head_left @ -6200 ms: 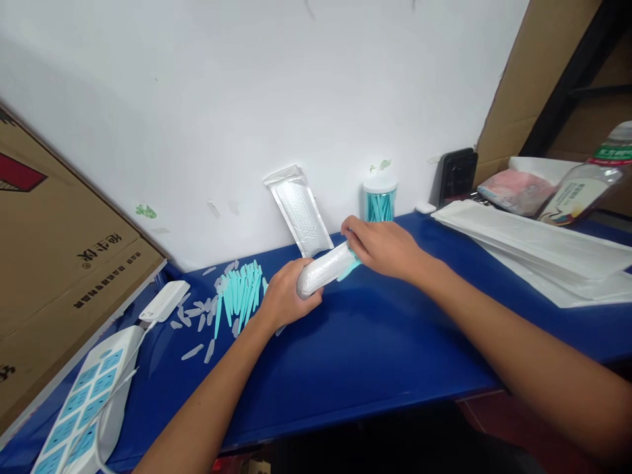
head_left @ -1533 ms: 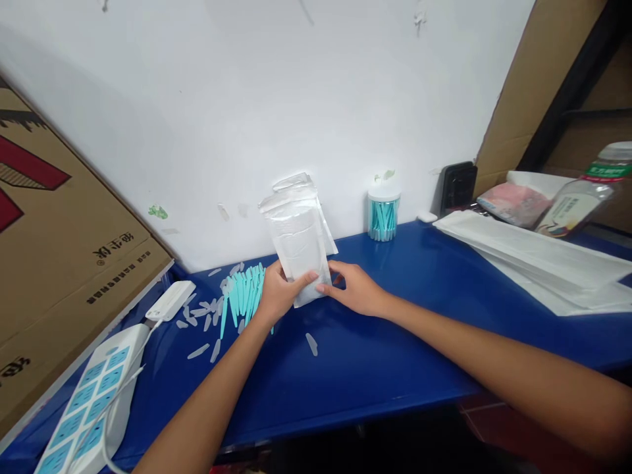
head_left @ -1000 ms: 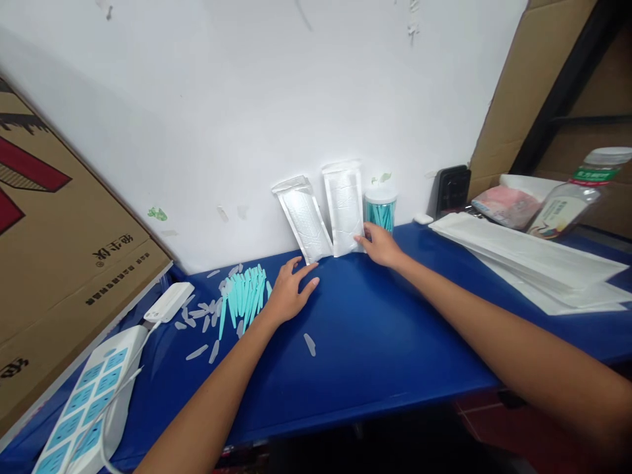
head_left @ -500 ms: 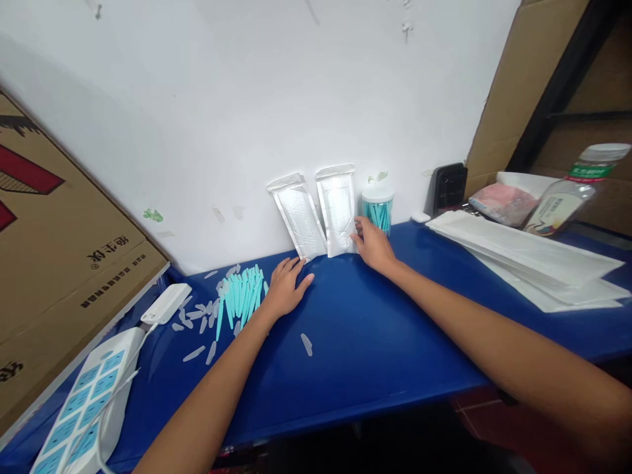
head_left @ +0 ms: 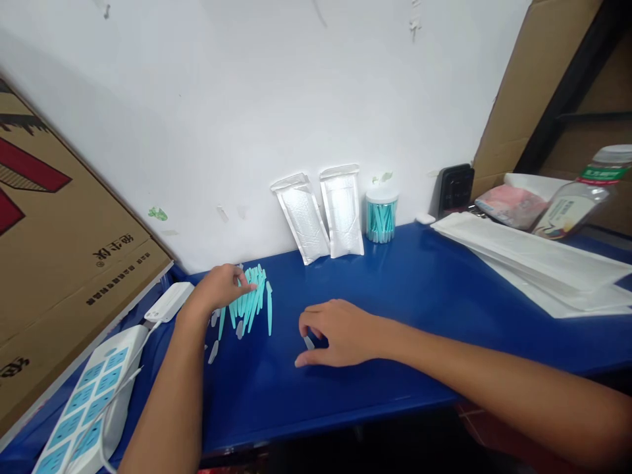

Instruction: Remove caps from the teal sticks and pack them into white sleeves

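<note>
Turquoise eyebrow razors (head_left: 253,304) lie in a loose pile on the blue table, with one razor (head_left: 269,308) apart at the right. My left hand (head_left: 222,288) is over the pile's left part, fingers bent and thumb stretched out; no razor shows in its grasp. Small clear razor covers (head_left: 213,352) lie around the pile, some hidden by this hand and forearm. Closer to the table's front, my right hand (head_left: 340,332) is open, its curved fingers and thumb around another clear cover (head_left: 309,343) on the table.
Two silver bubble mailers (head_left: 344,214) lean on the wall beside a jar (head_left: 381,217) of turquoise razors. White envelopes (head_left: 533,253) and a plastic bottle (head_left: 575,204) are at right. At left are a power strip (head_left: 93,395), a white charger (head_left: 169,301) and a cardboard box (head_left: 74,243).
My left hand has moved left from the bubble mailers to the razor pile. My right hand has left the right-hand mailer and come down toward the table's front. Both mailers stay leaning.
</note>
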A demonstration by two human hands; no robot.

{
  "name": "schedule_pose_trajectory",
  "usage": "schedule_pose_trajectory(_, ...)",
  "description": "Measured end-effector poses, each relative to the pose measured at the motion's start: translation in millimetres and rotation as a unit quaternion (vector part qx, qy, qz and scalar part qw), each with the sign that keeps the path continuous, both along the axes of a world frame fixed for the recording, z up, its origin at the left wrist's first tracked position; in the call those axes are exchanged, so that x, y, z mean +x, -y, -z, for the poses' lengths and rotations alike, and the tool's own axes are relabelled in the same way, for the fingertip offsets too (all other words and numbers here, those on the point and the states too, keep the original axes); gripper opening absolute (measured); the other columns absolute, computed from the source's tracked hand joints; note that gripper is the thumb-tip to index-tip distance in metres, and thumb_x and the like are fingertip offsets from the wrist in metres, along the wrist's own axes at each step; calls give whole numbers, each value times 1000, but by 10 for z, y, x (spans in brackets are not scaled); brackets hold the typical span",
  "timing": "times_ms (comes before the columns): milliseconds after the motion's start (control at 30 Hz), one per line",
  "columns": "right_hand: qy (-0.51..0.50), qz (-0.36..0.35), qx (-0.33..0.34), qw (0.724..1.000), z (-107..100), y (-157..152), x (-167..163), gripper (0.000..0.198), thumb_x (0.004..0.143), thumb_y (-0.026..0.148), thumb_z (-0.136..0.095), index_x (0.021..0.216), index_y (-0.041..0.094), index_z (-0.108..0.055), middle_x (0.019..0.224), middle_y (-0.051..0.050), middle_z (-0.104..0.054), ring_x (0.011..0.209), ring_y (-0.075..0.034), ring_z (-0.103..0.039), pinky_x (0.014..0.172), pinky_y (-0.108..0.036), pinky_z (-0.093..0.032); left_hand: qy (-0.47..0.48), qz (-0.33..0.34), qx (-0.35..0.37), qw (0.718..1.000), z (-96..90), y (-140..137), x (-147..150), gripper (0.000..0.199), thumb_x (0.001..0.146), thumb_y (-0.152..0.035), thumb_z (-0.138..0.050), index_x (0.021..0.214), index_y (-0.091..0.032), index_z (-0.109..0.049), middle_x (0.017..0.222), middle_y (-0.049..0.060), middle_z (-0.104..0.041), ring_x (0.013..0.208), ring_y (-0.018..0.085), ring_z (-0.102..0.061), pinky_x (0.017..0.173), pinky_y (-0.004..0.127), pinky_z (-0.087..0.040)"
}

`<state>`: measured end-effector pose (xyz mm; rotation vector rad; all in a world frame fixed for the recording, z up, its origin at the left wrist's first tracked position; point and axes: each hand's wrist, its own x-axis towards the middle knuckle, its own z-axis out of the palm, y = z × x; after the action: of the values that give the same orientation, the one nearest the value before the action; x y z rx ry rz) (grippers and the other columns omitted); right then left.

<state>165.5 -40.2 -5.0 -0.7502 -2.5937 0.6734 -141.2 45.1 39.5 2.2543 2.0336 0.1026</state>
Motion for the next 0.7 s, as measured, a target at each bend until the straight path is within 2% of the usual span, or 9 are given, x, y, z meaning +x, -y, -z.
schedule_pose_trajectory(100,26,-12,-12,1000,84,-17,-17,38,91,57,-72,97,20,-66,92,-2,-70,73,-16,-60,68,-29,-39,33,28,-66,997,20,35,66,39,70,-62,-74,67,-23,-72,57,1,-59,55,20,-55,53,29,-33)
schedule_pose_trajectory(200,29,-2,-27,999,111,-106,55,26,95,45,-71,92,20,-65,91,-2,-69,75,-15,-59,67,-28,-39,41,40,-78,995,33,44,80,37,68,-61,-74,72,-24,-75,61,1,-62,58,20,-57,53,28,-34)
schedule_pose_trajectory(333,31,21,-51,998,53,-157,148,13,96,33,-69,101,21,-66,83,0,-67,72,-15,-57,67,-28,-40,8,-18,-47,999,-26,29,-127,30,69,-53,-74,76,-24,-74,71,3,-67,63,22,-62,56,29,-38)
schedule_pose_trajectory(433,23,29,-50,998,37,-167,176,9,96,24,-66,104,21,-64,78,1,-65,71,-15,-57,65,-28,-39,-17,-48,22,998,-37,0,-258,28,75,-49,-69,82,-23,-74,77,5,-71,69,23,-65,58,29,-38)
schedule_pose_trajectory(500,11,42,-43,998,61,-186,178,8,96,26,-66,102,21,-64,80,0,-67,71,-16,-58,63,-28,-39,-26,-49,46,997,-5,-30,-273,27,77,-48,-67,85,-23,-73,80,6,-72,72,24,-66,59,30,-38)
schedule_pose_trajectory(633,0,81,-29,996,132,-256,178,18,96,36,-69,106,22,-65,87,-1,-67,69,-15,-58,60,-28,-38,-28,-37,18,999,109,-89,-178,36,78,-58,-65,82,-23,-73,80,8,-73,73,26,-67,60,31,-39)
schedule_pose_trajectory(700,5,87,-31,996,149,-285,186,15,97,35,-67,102,21,-67,86,-2,-67,70,-16,-59,61,-28,-39,-25,-26,1,999,167,-109,-112,41,76,-63,-66,80,-23,-72,79,8,-73,72,27,-67,60,31,-40)
